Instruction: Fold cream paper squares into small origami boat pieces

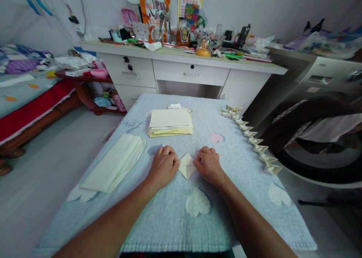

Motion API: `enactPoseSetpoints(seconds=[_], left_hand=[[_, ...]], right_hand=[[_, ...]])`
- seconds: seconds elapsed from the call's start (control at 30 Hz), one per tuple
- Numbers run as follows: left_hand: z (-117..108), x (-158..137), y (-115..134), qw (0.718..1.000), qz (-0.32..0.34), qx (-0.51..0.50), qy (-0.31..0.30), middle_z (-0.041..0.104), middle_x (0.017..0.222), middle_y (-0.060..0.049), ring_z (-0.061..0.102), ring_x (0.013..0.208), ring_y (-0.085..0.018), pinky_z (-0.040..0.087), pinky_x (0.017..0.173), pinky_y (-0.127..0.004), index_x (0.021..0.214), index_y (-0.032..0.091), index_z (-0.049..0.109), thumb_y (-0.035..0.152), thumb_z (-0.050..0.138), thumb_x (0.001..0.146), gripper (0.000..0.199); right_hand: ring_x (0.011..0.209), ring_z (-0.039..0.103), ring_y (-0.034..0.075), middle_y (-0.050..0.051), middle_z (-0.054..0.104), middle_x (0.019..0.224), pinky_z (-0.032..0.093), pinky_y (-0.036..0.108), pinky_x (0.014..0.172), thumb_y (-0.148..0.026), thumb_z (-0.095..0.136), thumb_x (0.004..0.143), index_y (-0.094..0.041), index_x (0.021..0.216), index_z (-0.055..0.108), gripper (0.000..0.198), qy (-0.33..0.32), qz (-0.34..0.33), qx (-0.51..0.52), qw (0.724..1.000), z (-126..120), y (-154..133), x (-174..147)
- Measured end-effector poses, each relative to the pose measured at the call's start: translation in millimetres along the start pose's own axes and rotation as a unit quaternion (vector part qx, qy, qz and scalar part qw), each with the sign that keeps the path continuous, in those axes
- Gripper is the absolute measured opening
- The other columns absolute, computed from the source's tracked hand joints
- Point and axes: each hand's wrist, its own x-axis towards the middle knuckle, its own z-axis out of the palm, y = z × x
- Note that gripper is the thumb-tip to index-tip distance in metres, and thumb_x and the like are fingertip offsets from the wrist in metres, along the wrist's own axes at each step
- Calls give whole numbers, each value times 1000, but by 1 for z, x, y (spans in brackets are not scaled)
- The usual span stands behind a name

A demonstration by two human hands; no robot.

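A small square of folded cream paper [187, 166] lies on the cloth-covered table, one corner pointing toward me and crease lines crossing its middle. At its left corner, my left hand [164, 163] is closed, thumb and fingers pinching the paper's edge. My right hand [208, 163] pinches the opposite corner in the same way, its fingers curled. Beyond my hands sits a stack of cream and yellow paper sheets [170, 121]. Left of my left hand lies a folded pale-green sheet bundle [114, 163]. A row of several folded paper boats [256, 142] runs along the table's right side.
The light blue cloth [175, 216] with heart patterns covers the table. Behind it stands a white desk [181, 67] crowded with a jar [183, 32], a pink clock [129, 17] and other items. A washing machine [325, 84] is at right, a bed [28, 95] at left.
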Motion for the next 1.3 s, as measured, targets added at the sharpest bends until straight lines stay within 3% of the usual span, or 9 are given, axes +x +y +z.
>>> enactPoseSetpoints(seconds=[1.0,1.13,1.23,1.3], left_hand=[[-3,-3,-9,997,1,75,-1,56,97,-7,49,92,-23,41,80,-39,79,18,61,25,48,89,17],[-7,0,-14,998,40,34,28,60,95,-6,52,94,-22,42,85,-39,91,18,62,17,46,89,16],[-6,-2,-7,991,131,4,31,63,108,-7,53,104,-21,42,92,-40,111,20,60,10,43,89,30],[-4,-5,2,981,192,8,9,63,114,-6,53,109,-21,42,96,-39,115,22,60,10,45,89,32]], right_hand=[[95,44,23,9,56,101,30,34,75,-32,50,87,-17,77,65,23,8,-5,-21,1000,2,-1,0],[95,44,23,9,56,101,30,34,74,-31,50,87,-17,76,64,23,10,-7,-18,1000,0,-2,-1],[95,44,23,9,56,101,30,34,75,-32,51,87,-17,76,64,23,7,-5,-22,1000,0,-2,-1],[96,44,24,10,56,102,31,34,75,-33,52,87,-17,77,65,23,6,-3,-25,1000,0,-2,-1]])
